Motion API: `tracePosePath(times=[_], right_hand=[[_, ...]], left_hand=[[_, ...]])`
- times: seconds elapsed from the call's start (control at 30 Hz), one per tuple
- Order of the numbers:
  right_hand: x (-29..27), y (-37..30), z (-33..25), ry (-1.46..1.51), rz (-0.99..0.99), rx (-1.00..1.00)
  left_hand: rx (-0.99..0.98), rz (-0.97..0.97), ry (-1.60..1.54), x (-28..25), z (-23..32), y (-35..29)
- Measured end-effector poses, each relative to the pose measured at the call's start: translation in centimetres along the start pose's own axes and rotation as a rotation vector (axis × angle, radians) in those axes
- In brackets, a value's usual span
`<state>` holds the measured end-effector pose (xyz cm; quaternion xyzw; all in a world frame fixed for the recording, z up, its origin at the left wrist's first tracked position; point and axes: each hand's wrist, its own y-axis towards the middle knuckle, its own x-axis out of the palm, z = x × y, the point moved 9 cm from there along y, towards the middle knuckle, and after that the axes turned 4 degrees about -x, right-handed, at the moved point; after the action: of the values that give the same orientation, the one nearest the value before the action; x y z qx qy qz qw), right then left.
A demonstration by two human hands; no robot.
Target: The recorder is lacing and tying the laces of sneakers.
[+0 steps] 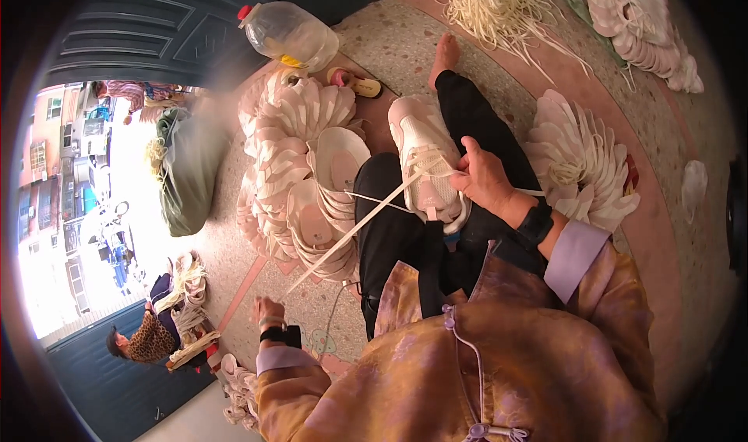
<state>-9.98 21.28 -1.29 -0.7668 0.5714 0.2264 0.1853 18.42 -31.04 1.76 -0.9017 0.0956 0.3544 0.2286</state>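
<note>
A pale pink-and-white shoe (413, 130) rests between my knees, its toe pointing away from me and its tongue toward me. A flat cream shoelace (358, 228) runs taut from its eyelets down to the left. The lace's far end is in my left hand (269, 311), closed and held out low to the left. My right hand (489, 178) is closed at the right edge of the lacing, fingertips against the shoe. Whether it also pinches lace is hidden. Another thin lace end passes beside my right wrist.
Left of my knees are stacked shoe uppers (312, 224); more uppers (580, 161) fan out at right. A bundle of laces (499, 9) lies at the top, near a clear plastic jug (292, 37) with a red cap. Another person (152, 337) sits by the doorway at left, near a green sack (187, 177).
</note>
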Motion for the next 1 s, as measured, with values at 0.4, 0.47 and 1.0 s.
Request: tracePosePath(times=[0.4, 0.47, 1.0], right_hand=[[0.3, 2.4, -2.1, 0.102, -0.089, -0.062], [0.4, 3.0, -2.9, 0.045, -0.047, -0.098], [1.4, 3.6, -5.9, -0.328, 0.057, -0.324]], left_hand=[[1.184, 0.395, -1.093, -20.6, 22.6, -16.2], [1.298, 0.434, -1.067, -21.9, 25.6, -18.5], [1.458, 0.416, -0.775, -21.0, 31.7, -23.2]])
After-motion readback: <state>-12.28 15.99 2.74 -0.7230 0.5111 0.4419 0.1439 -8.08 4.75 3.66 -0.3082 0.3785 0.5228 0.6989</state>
